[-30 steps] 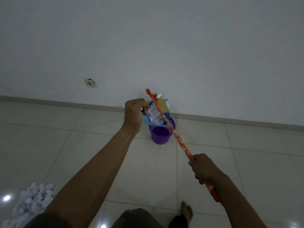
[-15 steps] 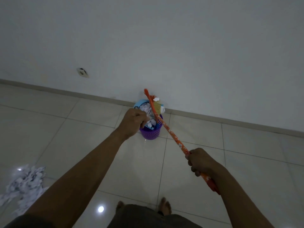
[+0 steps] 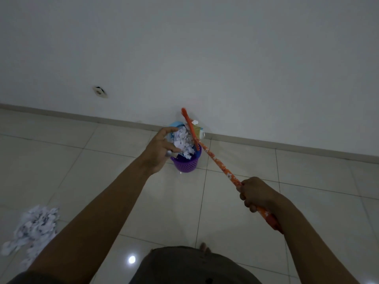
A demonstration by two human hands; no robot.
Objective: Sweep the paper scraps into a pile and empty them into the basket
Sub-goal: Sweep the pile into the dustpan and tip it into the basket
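Currently your left hand (image 3: 162, 148) spreads straight fingers beside the blue dustpan (image 3: 174, 125), tipped over the purple basket (image 3: 185, 163) so paper scraps (image 3: 183, 141) can slide in. Your right hand (image 3: 256, 194) grips the broom handle (image 3: 220, 165), likely bracing the pan. A second pile (image 3: 32, 226) lies on the floor (image 3: 307, 171), well apart.

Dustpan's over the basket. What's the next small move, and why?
Probably draw the broom head down the dustpan to rake the scraps into the basket. The dustpan is tilted over the basket with scraps heaped on it, and the right hand grips the broom with its head right beside them.
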